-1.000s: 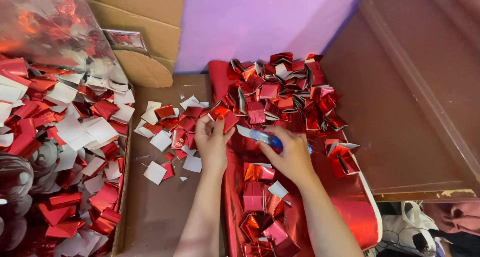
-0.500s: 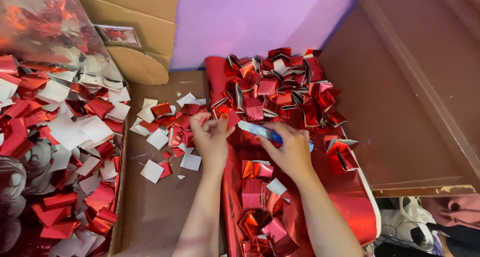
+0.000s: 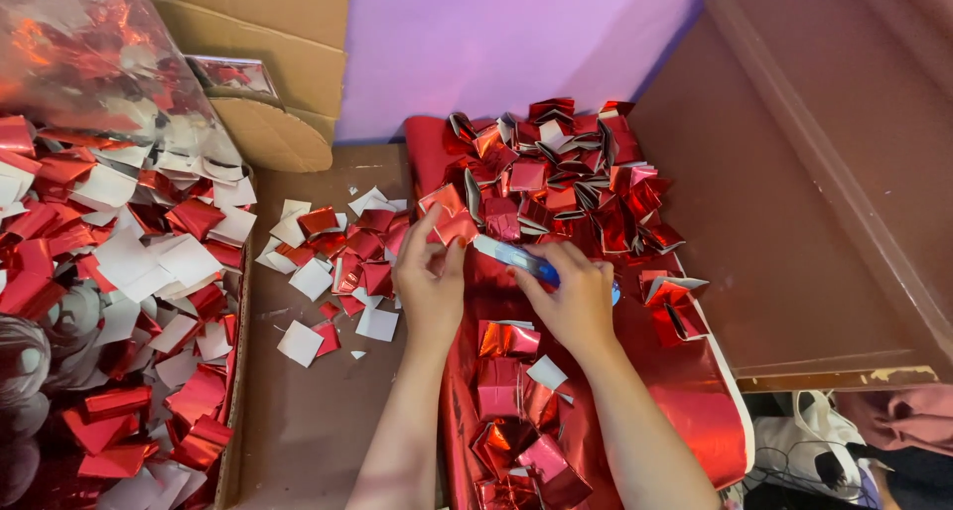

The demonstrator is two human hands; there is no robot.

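Observation:
My left hand (image 3: 429, 282) pinches a small folded red foil piece (image 3: 454, 224) at its fingertips. My right hand (image 3: 574, 297) grips a glue stick (image 3: 512, 255) with a white tip and blue body, its tip pointing at that foil piece. Both hands hover over a large sheet of shiny red foil (image 3: 685, 391) spread on a brown surface. Several folded red foil pieces (image 3: 566, 173) are heaped on the sheet beyond my hands, and more folded ones (image 3: 511, 421) lie between my forearms.
Loose red and white paper squares (image 3: 333, 262) are scattered on the brown surface to the left. A cardboard box (image 3: 109, 302) at far left holds many more. A cardboard flap (image 3: 278, 63) and a purple wall (image 3: 496, 44) stand behind. Brown wooden boards (image 3: 814, 202) rise at right.
My hands have stayed close together. The left fingers have lifted the red foil piece up to the glue stick's tip, and the view has shifted slightly.

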